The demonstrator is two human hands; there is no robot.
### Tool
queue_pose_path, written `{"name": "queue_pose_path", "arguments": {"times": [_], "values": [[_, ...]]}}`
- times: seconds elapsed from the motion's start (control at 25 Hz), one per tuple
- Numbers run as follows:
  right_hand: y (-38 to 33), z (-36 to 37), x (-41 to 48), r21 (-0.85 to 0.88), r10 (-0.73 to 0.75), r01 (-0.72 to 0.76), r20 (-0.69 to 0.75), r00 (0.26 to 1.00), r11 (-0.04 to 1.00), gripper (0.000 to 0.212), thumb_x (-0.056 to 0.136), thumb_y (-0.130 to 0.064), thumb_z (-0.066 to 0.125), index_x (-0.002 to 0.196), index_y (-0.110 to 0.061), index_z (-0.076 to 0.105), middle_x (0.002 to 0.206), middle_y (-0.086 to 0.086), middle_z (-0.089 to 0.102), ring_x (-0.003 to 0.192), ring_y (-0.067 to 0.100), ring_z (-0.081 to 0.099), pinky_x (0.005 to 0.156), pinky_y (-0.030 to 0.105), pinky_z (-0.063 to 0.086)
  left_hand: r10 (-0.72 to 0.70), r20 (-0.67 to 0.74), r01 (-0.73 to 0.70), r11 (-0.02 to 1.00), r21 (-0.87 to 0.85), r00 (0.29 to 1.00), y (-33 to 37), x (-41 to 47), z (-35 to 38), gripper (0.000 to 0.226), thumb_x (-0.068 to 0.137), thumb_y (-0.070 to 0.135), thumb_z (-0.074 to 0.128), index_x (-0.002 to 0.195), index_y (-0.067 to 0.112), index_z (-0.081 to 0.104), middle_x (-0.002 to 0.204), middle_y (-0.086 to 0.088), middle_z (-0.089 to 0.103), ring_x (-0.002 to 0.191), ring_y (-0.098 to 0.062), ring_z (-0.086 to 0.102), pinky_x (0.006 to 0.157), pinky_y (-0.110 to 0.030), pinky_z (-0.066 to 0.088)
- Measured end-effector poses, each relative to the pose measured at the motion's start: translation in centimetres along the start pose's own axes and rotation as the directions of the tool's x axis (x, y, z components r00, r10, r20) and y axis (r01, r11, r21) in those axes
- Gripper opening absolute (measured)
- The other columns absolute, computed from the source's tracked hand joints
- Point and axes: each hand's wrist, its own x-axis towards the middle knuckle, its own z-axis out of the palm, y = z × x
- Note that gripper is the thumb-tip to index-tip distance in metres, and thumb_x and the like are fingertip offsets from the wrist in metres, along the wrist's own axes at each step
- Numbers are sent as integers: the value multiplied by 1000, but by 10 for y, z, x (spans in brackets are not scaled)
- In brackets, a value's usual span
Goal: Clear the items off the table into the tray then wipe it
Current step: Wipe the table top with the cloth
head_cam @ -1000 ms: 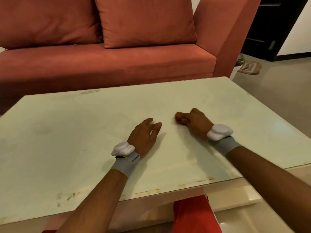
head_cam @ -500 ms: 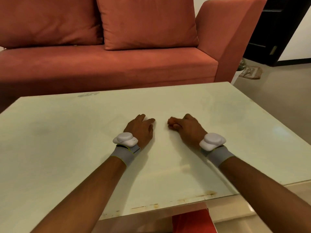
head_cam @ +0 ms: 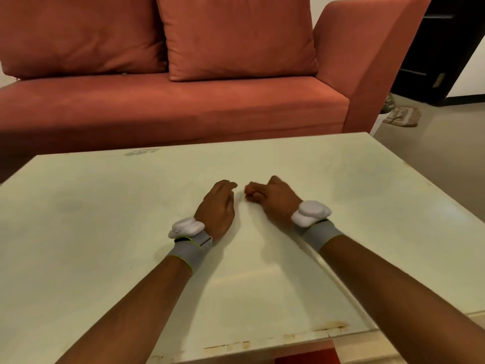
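Head view looks down across the table, and both of the person's forearms reach in over its near edge so that the hands meet near its middle. The left hand lies palm down on the tabletop with its fingers loosely curled under, and it grips nothing. The right hand sits just beside it, apart by a narrow gap, balled into a loose fist with the thumb tucked against the fingertips. I can see nothing inside it, though a very small thing would be hidden there. Each wrist carries a grey band with a white sensor pod, the left pod and the right pod both riding above the tabletop. As I read it, the hands are parked, weight resting on the surface, not reaching for anything. All I can find on the tabletop besides them is a pale smudge near the table's far edge and some rusty stains along its near edge. The tray and any wiping cloth are out of sight, so where the cleared items went I cannot say. That suggests the clearing is done, and the smudge hints that wiping may yet be owed. Beyond the table's far edge stands a red sofa with a cushion, and a small mat lies on the floor past the table's far right corner.
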Motion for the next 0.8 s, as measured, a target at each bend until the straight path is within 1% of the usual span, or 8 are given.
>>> {"name": "queue_pose_path", "arguments": {"times": [0.12, 0.2, 0.32, 0.44, 0.56, 0.68, 0.72, 0.8], "values": [[59, -35, -20, -85, 276, -279, -48, 960, 957, 30, 99, -32, 37, 123, -31, 55, 119, 10, 60, 103, 29, 48, 92, 32, 39, 4, 89, -16, 991, 135, 996, -2, 0, 7, 39, 100, 22, 32, 134, 13, 48, 146, -4, 40, 130, -24, 44, 105, -29, 33], [52, -41, -51, -7, 228, -229, -19, 973, 974, 28, 98, -27, 40, 121, -28, 56, 112, 9, 64, 103, 27, 49, 89, 32, 40, 2, 93, -19, 983, 182, 996, -3, 3, 11, 41, 98, 25, 30, 132, 11, 50, 142, -6, 45, 126, -27, 48, 102, -32, 36], [-18, -12, -58, 152, 21, -26, 34, 999, 988, 18, 96, -31, 43, 109, -34, 56, 95, 3, 56, 92, 23, 49, 81, 32, 41, 14, 80, -27, 985, 172, 997, 2, 9, 11, 48, 88, 33, 24, 114, 10, 58, 119, -5, 57, 104, -28, 57, 86, -36, 44], [-22, 9, -6, 137, 0, 1, -2, 1000, 991, 21, 96, -28, 40, 108, -32, 57, 90, 4, 44, 92, 31, 51, 81, 35, 41, -82, 14, 80, 990, 117, 997, 8, 22, 8, 47, 85, 35, 24, 100, 10, 62, 107, -5, 61, 98, -27, 58, 84, -36, 44], [55, -19, 18, -65, 186, -190, -64, 981, 980, 30, 97, -33, 36, 121, -39, 54, 108, 7, 52, 98, 32, 52, 92, 33, 39, -83, 22, 78, 981, 176, 996, 7, 35, 9, 44, 91, 34, 28, 111, 14, 62, 122, -4, 58, 110, -28, 56, 92, -37, 44], [90, -47, -21, -57, 360, -369, -118, 925, 928, 30, 98, -33, 34, 121, -39, 53, 111, 10, 54, 99, 30, 53, 83, 31, 39, -55, 65, 34, 958, 284, 996, -5, 62, 10, 36, 98, 25, 36, 127, 18, 56, 144, -5, 44, 122, -28, 52, 101, -36, 39], [74, -47, -33, 2, 347, -349, -111, 931, 937, 28, 98, -33, 36, 119, -38, 54, 105, 7, 53, 97, 29, 53, 81, 31, 39, -56, 64, 33, 948, 317, 996, -10, 75, 10, 37, 98, 26, 37, 129, 19, 54, 145, -5, 43, 122, -29, 51, 101, -36, 38], [22, -34, -39, 79, 177, -172, -65, 982, 982, 26, 99, -27, 38, 118, -32, 55, 94, -9, 48, 95, 21, 50, 83, 32, 39, -95, 28, 78, 922, 379, 995, -20, 98, 7, 38, 97, 30, 36, 129, 20, 53, 144, -7, 43, 123, -30, 51, 102, -37, 38]]}}
